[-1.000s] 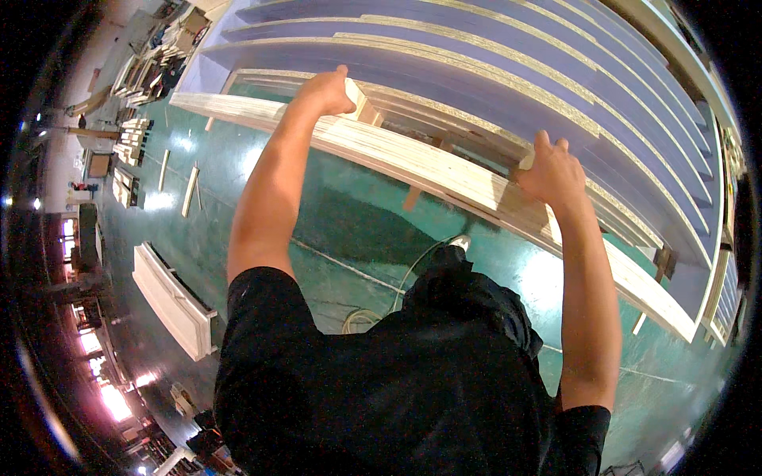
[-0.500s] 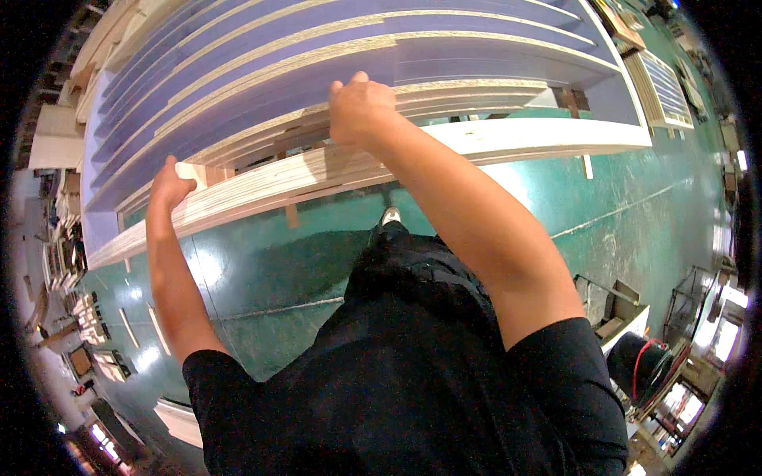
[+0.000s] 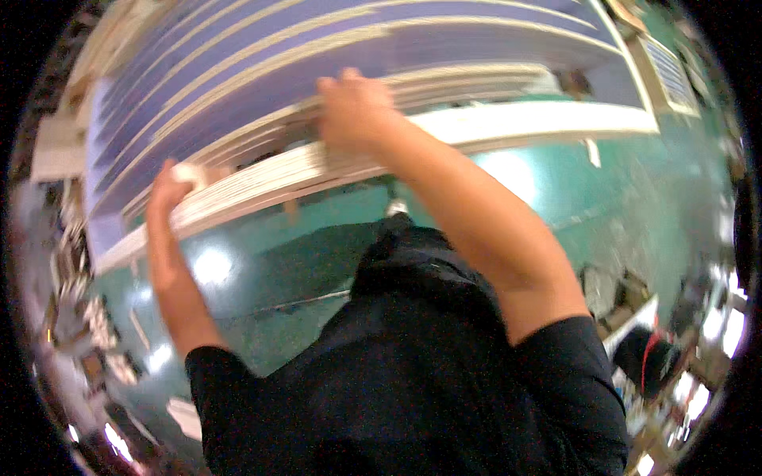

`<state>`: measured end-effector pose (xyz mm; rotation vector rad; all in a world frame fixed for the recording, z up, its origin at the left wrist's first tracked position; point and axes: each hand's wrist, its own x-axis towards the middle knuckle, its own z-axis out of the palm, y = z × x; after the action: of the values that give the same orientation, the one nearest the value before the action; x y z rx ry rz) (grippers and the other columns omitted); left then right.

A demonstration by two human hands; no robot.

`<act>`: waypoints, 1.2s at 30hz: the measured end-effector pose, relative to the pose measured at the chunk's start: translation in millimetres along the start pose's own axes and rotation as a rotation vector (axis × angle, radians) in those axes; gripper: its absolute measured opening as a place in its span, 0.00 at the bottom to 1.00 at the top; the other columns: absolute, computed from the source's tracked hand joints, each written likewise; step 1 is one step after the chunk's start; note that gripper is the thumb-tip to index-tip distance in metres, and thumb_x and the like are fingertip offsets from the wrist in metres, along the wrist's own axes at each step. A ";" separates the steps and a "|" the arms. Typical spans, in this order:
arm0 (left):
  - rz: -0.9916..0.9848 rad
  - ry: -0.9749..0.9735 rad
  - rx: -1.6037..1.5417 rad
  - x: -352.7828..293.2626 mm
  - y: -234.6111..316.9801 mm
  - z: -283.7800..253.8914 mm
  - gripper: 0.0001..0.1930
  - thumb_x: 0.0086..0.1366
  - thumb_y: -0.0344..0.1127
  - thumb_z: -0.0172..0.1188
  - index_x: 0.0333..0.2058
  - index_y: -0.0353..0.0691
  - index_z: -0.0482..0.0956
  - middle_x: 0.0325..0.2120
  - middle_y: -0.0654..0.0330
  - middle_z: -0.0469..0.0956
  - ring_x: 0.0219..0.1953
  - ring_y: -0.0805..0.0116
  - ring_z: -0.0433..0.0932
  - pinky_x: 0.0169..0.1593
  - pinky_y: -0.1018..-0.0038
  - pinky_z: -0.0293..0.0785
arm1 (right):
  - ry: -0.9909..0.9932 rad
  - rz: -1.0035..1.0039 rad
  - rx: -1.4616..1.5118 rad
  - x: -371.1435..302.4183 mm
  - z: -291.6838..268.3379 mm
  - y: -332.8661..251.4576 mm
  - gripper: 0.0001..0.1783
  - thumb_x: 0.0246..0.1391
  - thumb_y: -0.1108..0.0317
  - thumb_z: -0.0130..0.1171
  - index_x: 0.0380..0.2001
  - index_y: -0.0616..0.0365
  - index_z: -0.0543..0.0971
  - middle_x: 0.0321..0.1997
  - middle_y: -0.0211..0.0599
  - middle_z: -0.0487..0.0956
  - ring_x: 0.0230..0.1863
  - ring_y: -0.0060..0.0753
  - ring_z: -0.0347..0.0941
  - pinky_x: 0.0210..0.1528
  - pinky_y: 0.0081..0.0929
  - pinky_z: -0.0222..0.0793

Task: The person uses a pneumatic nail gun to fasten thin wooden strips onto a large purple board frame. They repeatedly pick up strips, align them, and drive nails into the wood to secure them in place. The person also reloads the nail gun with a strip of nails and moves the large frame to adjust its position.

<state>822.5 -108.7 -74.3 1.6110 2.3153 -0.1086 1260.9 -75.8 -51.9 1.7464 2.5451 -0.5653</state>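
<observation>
Green floor underlies layered boards running left to right.

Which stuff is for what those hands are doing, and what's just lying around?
With the hands:
Pale wooden block, by the left hand
Long wooden edge, at the right hand
Purple slatted unit

Lying about:
Thin wooden strip
Pale panel, lower left

Floor, green, glossy, lower than left hand and right hand; narrow pale strip on left hand's side.
</observation>
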 end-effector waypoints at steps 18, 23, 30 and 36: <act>0.076 -0.032 0.093 32.2 51.1 2.4 0.46 0.61 0.46 0.69 0.71 0.30 0.57 0.72 0.43 0.59 0.74 0.49 0.58 0.75 0.62 0.55 | -0.042 0.035 0.185 -53.6 -20.7 67.9 0.45 0.69 0.41 0.40 0.78 0.55 0.42 0.83 0.43 0.39 0.63 0.59 0.73 0.62 0.59 0.69; 0.069 -0.051 0.084 46.1 35.8 18.3 0.46 0.60 0.39 0.68 0.71 0.30 0.55 0.70 0.40 0.61 0.72 0.47 0.60 0.74 0.62 0.55 | 0.021 0.044 0.176 -44.5 0.3 81.9 0.43 0.69 0.40 0.42 0.78 0.49 0.50 0.84 0.44 0.39 0.69 0.57 0.65 0.64 0.56 0.65; 0.138 0.026 0.131 95.3 67.5 5.1 0.33 0.64 0.36 0.63 0.64 0.29 0.62 0.60 0.40 0.66 0.63 0.49 0.64 0.65 0.61 0.59 | 0.808 -0.433 0.263 -53.1 49.5 61.7 0.30 0.55 0.52 0.61 0.58 0.54 0.75 0.70 0.54 0.66 0.66 0.59 0.67 0.63 0.55 0.64; 0.316 0.674 -0.220 -57.4 223.2 -40.7 0.17 0.65 0.30 0.58 0.51 0.28 0.75 0.45 0.44 0.77 0.47 0.52 0.75 0.50 0.60 0.73 | 1.030 -0.006 0.461 -268.9 91.6 236.2 0.22 0.43 0.66 0.66 0.46 0.53 0.78 0.51 0.46 0.75 0.53 0.53 0.73 0.52 0.48 0.70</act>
<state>1038.3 -69.8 7.7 2.0863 2.3380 0.8498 1558.6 -270.8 -151.4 2.7465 3.2007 -0.2853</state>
